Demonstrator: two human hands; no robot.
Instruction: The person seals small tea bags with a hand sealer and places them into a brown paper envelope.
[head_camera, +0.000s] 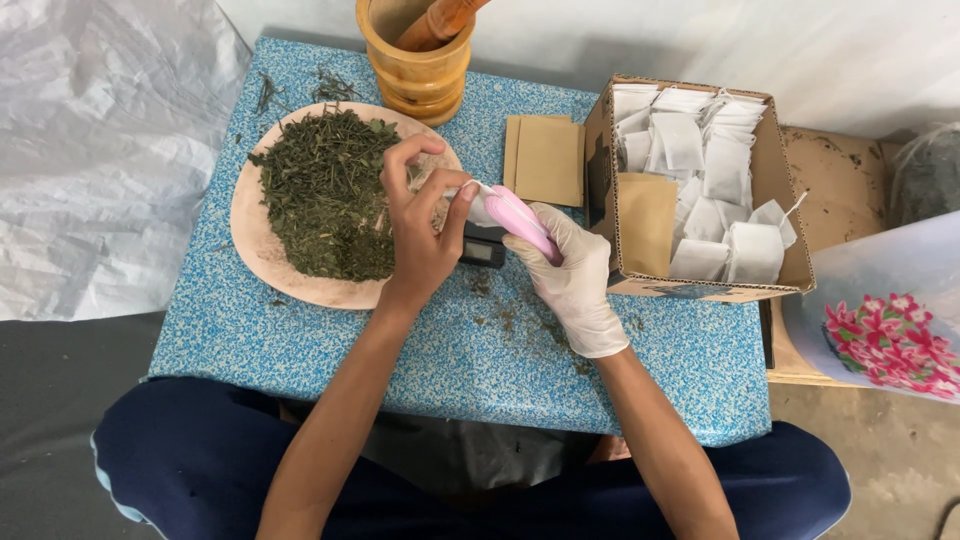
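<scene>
Work surface: a low blue speckled table (300, 350) in front of the seated person, pale sheeting behind.

Nearest, the gloved right hand (575, 275) is closed around a pink scoop (520, 220), tilted with its tip toward the left hand, a position that appears to suit tipping its contents. The bare left hand (415, 235) pinches a small white sachet (470, 195) at its mouth, fingers curled; the sachet sits above a small black scale (482, 248), partly hidden. Left of the hands, a round wooden plate (255, 245) carries a heap of dried green herb (325, 195). To the right, an open cardboard box (775, 275) holds white sachets and one tan envelope upright. Farther back lie flat tan envelopes (545, 158) and a wooden mortar (418, 70) with pestle.
</scene>
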